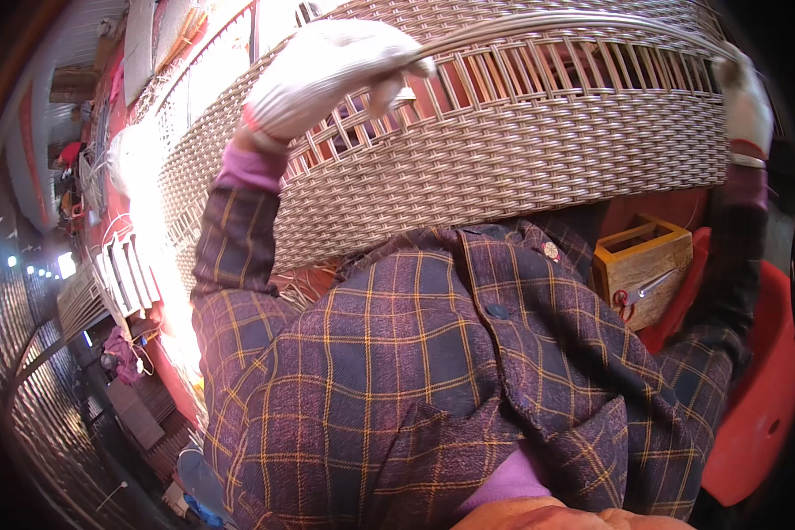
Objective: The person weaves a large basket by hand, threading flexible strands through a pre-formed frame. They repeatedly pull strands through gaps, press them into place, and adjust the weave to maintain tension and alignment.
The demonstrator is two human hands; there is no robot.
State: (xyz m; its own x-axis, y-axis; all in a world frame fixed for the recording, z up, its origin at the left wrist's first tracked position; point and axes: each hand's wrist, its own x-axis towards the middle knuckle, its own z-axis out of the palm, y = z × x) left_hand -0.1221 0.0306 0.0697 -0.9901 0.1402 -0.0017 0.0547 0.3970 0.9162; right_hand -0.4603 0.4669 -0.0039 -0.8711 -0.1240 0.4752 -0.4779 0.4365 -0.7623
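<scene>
A large woven wicker panel [503, 146] in beige-brown strands lies across in front of my torso. Between its dense bands runs an open row of bare cross strands. Over that row arches a bundle of long thin wicker strands [574, 19], reaching from one hand to the other. My left hand [331, 75], in a white knit glove, pinches the left end of the bundle above the open row. At the panel's right end, my right hand [746, 102], also gloved, closes around the strands; its fingertips are partly hidden.
Below the panel at right is a wooden box [645, 256] with red-handled scissors [640, 296] against its side. A red plastic chair [755, 397] curves beside my right arm. Pale slatted pieces [128, 274] stand at left on the brightly lit reddish floor.
</scene>
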